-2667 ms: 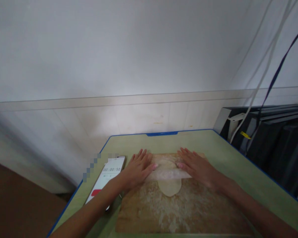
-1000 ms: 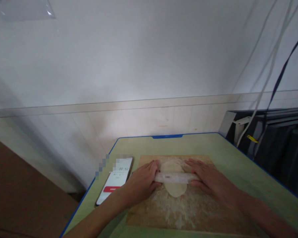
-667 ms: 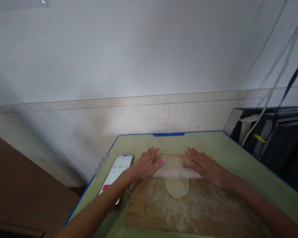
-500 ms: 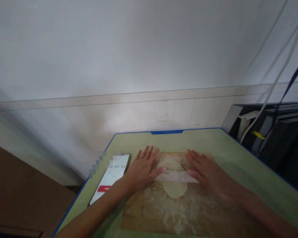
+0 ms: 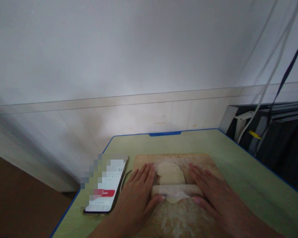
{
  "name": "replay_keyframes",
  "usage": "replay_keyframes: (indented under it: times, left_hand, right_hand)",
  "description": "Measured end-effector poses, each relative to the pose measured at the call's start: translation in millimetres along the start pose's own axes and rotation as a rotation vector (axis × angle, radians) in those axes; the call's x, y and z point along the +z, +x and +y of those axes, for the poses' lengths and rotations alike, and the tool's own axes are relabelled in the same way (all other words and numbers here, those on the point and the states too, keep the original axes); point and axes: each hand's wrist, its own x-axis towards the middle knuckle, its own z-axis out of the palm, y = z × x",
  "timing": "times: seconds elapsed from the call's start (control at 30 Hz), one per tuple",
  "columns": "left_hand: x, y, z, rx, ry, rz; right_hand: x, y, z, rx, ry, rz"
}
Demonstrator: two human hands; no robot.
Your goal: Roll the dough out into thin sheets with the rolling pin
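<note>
Both ends of a pale rolling pin (image 5: 175,190) lie at the hands, one at each side; the pin is set crosswise on the board. Left hand (image 5: 140,191): palm down, back of the hand upward, fingers extended forward and angled slightly inward past the pin. The left thumb points inward along the near side of the pin. Right hand (image 5: 211,191): mirrored pose, palm down, fingers extended forward and inward, thumb directed toward the centre on the near side. Grip state: each hand is spread nearly flat, with the fingers not curled round the pin; contact beneath the palms is hidden. Both forearms enter from the bottom edge.

The flattened dough (image 5: 171,173) is located between the hands, beneath the pin. Its larger portion lies on the far side; a small rounded lip shows on the near side. It rests on a wooden board (image 5: 197,159) dusted with flour, mainly on the near half. The board lies on a green table (image 5: 134,143) with blue edging. A phone (image 5: 105,200), screen lit, lies left of the board; a thin cord (image 5: 122,183) runs between phone and left hand.
</note>
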Motion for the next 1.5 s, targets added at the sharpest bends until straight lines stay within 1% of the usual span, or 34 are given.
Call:
replay_keyframes:
  times: [0.07,0.13,0.23,0.33,0.4,0.47,0.53,0.63,0.7,0.8,0.9,0.97,1.07,1.17,1.27,1.37,1.43,1.5]
  left_hand:
    - [1,-7,5,0.015,0.050,0.035]
    - [3,-12,10,0.029,0.089,0.057]
    - [8,-17,13,0.035,0.129,0.063]
    - [14,-20,14,0.019,0.148,0.060]
    - [14,-20,14,0.022,0.130,0.030]
    - [10,-17,13,0.037,0.090,-0.012]
    - [3,-10,12,0.029,0.041,-0.035]
    - [-8,6,6,-0.043,-0.082,-0.048]
    - [-12,17,-2,-0.063,-0.165,-0.067]
    - [-16,33,-13,-0.040,-0.232,-0.096]
    - [-17,47,-21,-0.041,-0.282,-0.124]
    - [-16,56,-25,-0.071,-0.300,-0.146]
    - [-10,66,-29,-0.123,-0.310,-0.183]
    - [-4,72,-34,-0.148,-0.311,-0.209]
    - [0,77,-38,-0.135,-0.301,-0.226]
    - [-1,84,-40,-0.098,-0.275,-0.213]
    - [-4,88,-39,-0.068,-0.246,-0.181]
    - [-8,91,-37,-0.051,-0.209,-0.138]
  right_hand:
    - [3,-9,-2,-0.021,-0.024,0.051]
    - [6,-16,-3,-0.018,-0.040,0.060]
    - [9,-23,-2,0.023,-0.033,0.007]
    - [9,-22,1,0.036,0.009,-0.069]
    - [4,-18,1,0.026,0.044,-0.105]
    - [-3,-11,1,0.012,0.072,-0.131]
    - [-12,-2,1,0.023,0.084,-0.143]
    - [-24,15,4,0.058,0.111,-0.163]
    - [-30,28,7,0.062,0.147,-0.212]
    - [-33,48,12,0.077,0.197,-0.309]
    - [-29,65,17,0.155,0.215,-0.389]
    - [-25,73,19,0.196,0.206,-0.416]
    - [-19,79,21,0.209,0.197,-0.434]
    - [-17,82,23,0.209,0.194,-0.450]
    - [-15,87,28,0.218,0.227,-0.501]
    - [-9,93,35,0.239,0.263,-0.547]
    - [-5,96,39,0.230,0.262,-0.513]
    - [-2,98,41,0.202,0.254,-0.443]
